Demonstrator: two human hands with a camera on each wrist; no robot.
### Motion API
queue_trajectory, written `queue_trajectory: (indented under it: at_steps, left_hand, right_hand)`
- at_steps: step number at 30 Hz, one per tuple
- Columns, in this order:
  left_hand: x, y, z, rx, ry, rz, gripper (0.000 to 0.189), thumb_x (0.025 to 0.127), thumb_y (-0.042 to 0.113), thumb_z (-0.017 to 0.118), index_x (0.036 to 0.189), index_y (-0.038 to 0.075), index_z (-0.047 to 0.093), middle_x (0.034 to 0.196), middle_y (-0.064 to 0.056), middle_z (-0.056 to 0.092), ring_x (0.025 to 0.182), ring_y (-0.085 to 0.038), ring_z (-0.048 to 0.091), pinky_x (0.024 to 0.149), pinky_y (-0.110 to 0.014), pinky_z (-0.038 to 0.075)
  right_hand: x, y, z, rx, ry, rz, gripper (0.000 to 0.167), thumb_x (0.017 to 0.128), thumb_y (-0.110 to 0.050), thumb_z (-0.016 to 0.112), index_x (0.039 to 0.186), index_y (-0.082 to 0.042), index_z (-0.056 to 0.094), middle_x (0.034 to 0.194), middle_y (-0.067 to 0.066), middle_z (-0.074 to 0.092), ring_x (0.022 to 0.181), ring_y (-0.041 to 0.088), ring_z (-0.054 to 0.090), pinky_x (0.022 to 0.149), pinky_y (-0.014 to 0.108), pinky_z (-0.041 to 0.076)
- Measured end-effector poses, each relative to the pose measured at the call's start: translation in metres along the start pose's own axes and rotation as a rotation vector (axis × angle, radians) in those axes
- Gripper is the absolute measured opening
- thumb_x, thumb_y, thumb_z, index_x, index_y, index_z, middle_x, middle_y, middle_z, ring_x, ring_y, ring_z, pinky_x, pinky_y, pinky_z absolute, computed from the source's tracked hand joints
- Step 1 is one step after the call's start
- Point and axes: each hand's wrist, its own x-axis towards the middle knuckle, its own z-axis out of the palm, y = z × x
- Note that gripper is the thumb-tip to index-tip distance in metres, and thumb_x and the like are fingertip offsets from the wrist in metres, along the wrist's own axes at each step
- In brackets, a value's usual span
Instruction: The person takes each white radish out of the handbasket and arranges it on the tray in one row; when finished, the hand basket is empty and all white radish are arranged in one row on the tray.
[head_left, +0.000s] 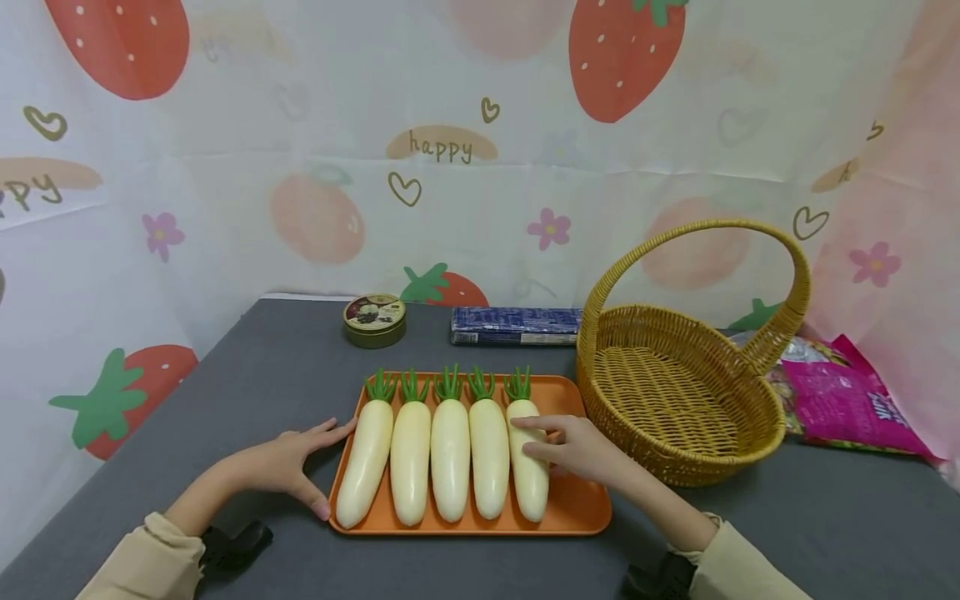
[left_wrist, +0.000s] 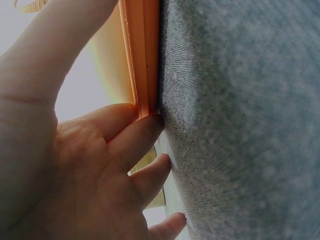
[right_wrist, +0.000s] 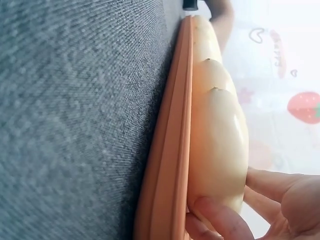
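Several white radishes (head_left: 450, 462) with short green tops lie side by side on an orange tray (head_left: 577, 508). My right hand (head_left: 577, 450) grips the rightmost radish (head_left: 529, 492), with fingers laid over its top and others at its right side. That same radish (right_wrist: 220, 145) fills much of the tray's edge in the right wrist view, my fingers against it. At the tray's left end, my left hand (head_left: 281, 467) is spread, its thumb at the near corner and its fingertips by the left rim. The left wrist view shows those fingertips touching the tray rim (left_wrist: 142, 60).
A wicker basket (head_left: 675, 475) with a tall handle stands right of the tray, close against it. Behind are a round tin (head_left: 375, 321) and a blue packet (head_left: 517, 325). A pink bag (head_left: 847, 400) lies behind the basket at right. A printed curtain (head_left: 450, 83) hangs behind the grey table (head_left: 285, 367).
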Motion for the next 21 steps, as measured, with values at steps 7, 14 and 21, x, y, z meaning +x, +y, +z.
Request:
queue_trajectory:
  at_steps: [7, 14, 21]
  left_hand:
    - [-0.0002, 0.0009, 0.0008, 0.002, 0.000, -0.020, 0.106, 0.065, 0.040, 0.078, 0.143, 0.004, 0.017, 0.139, -0.034, 0.010, 0.117, -0.060, 0.011, 0.084, -0.069, 0.015]
    - [-0.0004, 0.0026, 0.0002, 0.009, -0.003, -0.005, 0.105, 0.066, 0.039, 0.078, 0.143, 0.002, 0.017, 0.138, -0.035, 0.011, 0.116, -0.060, 0.014, 0.084, -0.068, 0.016]
    - [-0.0015, 0.0041, -0.0002, 0.012, -0.008, -0.003, 0.105, 0.066, 0.039, 0.077, 0.143, 0.002, 0.017, 0.138, -0.035, 0.011, 0.116, -0.060, 0.014, 0.084, -0.067, 0.018]
  right_hand:
    - [-0.0010, -0.0022, -0.0002, -0.051, 0.000, 0.003, 0.062, 0.086, -0.023, 0.062, 0.140, -0.014, 0.033, 0.113, 0.021, 0.050, 0.083, 0.020, 0.059, 0.060, 0.031, 0.050]
    - [-0.0002, -0.0019, -0.0010, -0.066, 0.009, 0.010, 0.070, 0.085, -0.022, 0.063, 0.143, -0.015, 0.026, 0.106, 0.015, 0.051, 0.086, 0.022, 0.059, 0.060, 0.030, 0.050]
    - [-0.0007, -0.0021, -0.0023, -0.191, 0.038, 0.000, 0.066, 0.084, -0.030, 0.064, 0.140, -0.014, 0.033, 0.115, 0.014, 0.052, 0.088, 0.023, 0.060, 0.064, 0.031, 0.047]
